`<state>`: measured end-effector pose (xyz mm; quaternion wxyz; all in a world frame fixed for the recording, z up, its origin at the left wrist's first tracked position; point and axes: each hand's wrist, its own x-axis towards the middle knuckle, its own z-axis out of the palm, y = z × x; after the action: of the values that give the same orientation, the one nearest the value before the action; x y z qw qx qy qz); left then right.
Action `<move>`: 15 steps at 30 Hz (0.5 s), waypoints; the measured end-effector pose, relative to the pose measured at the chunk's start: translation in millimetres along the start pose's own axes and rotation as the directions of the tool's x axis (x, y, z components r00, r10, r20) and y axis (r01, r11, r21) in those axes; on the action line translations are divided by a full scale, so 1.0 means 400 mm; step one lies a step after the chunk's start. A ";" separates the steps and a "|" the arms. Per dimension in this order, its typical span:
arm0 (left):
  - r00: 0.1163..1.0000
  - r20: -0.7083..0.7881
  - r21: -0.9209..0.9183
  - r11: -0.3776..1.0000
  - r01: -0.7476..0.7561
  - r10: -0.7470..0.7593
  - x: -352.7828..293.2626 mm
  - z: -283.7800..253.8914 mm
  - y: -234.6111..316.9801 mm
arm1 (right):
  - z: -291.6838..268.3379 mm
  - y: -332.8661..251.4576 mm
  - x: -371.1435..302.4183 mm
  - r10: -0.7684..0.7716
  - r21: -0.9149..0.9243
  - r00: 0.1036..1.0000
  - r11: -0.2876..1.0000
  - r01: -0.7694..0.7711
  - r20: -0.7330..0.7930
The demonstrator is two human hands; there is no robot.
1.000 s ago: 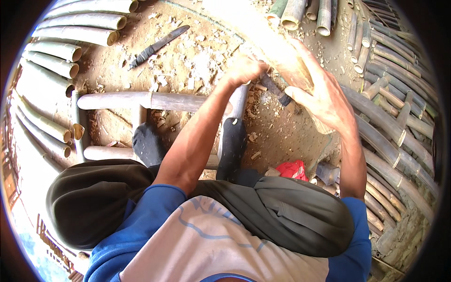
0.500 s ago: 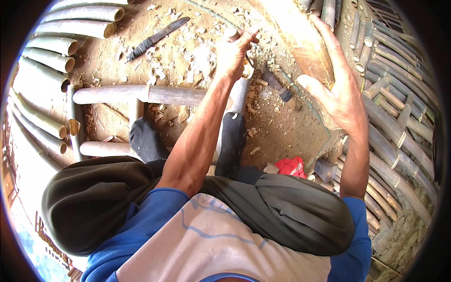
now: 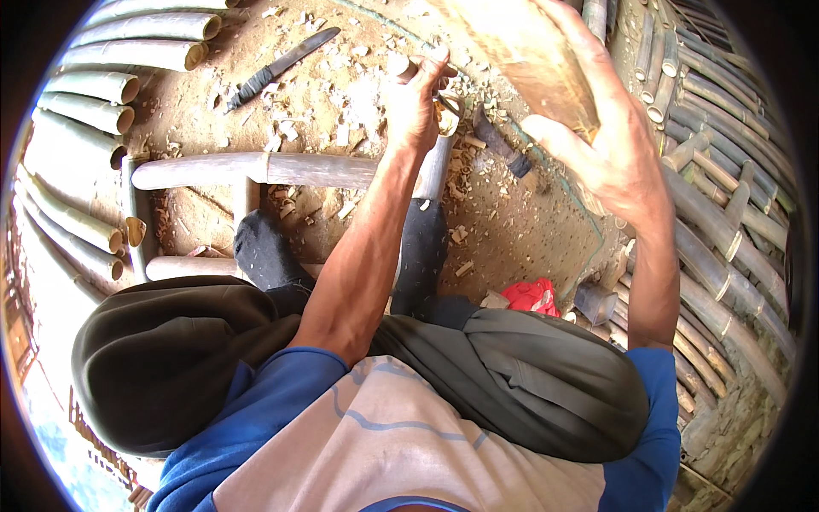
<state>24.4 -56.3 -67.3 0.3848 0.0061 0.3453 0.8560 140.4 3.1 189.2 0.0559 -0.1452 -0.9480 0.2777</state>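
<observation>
My left hand (image 3: 414, 107) is closed around a tool with a round, pale handle end (image 3: 400, 66). A dark curved piece (image 3: 449, 106) shows below the fingers, at the cut open end of a bamboo pole (image 3: 437, 162); the rest of the tool is hidden. To the right, my right hand (image 3: 618, 158) grips a large pale piece of wood (image 3: 533, 64), its thumb and fingers on opposite sides. The wood's upper part is washed out by glare and runs to the top edge. The bamboo pole stands beside a low bamboo frame (image 3: 320, 171).
A knife (image 3: 281, 70) with a wrapped handle lies among wood chips, and a second dark blade (image 3: 495, 141) rests right of the pole. Cut bamboo poles (image 3: 141, 55) line the left; more are stacked (image 3: 725, 205) at right. A red bag (image 3: 531, 297) lies near my knee.
My right hand and the piece of wood have shifted left and up, closer to my left hand. The left hand has barely moved and keeps its grip.
</observation>
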 end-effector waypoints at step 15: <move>0.996 0.039 -0.136 0.987 0.080 -0.075 -0.039 -0.009 -0.002 | 0.042 -0.019 0.065 -0.170 -0.398 0.980 0.896 0.197 0.102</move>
<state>35.1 -68.4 -66.6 0.4231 -0.0194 0.2789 0.8619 110.6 -3.7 179.8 0.0196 -0.0547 -0.9956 0.0731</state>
